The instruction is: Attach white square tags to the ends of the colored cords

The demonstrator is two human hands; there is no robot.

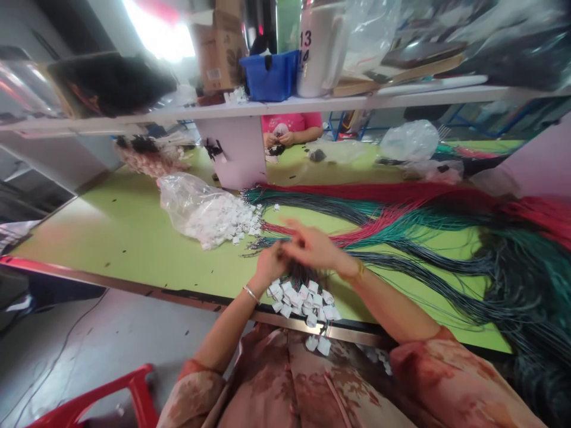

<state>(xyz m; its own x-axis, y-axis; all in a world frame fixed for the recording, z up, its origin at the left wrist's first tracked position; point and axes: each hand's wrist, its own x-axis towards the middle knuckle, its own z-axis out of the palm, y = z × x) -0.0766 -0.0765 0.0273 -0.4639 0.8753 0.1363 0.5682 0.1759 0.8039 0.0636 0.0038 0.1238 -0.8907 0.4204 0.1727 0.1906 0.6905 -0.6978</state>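
Observation:
My left hand (270,263) and my right hand (312,245) meet above the front part of the green table. The left fingers are bent around something dark and too small to make out. Blurred by motion, my right hand reaches over them with its fingers partly spread. Just below lies a pile of white connectors (306,300) with thin wires. Beyond my hands, red wires (379,224), green wires (401,229) and black wires (414,267) run off to the right. An open clear bag (178,199) spills small white housings (223,220) left of the wire ends.
A shelf (178,112) crosses above the green table (111,232), holding a blue bin (270,76) and a white mug (319,53). A person in a pink shirt (292,123) works across the table. A red stool (111,395) stands at the lower left.

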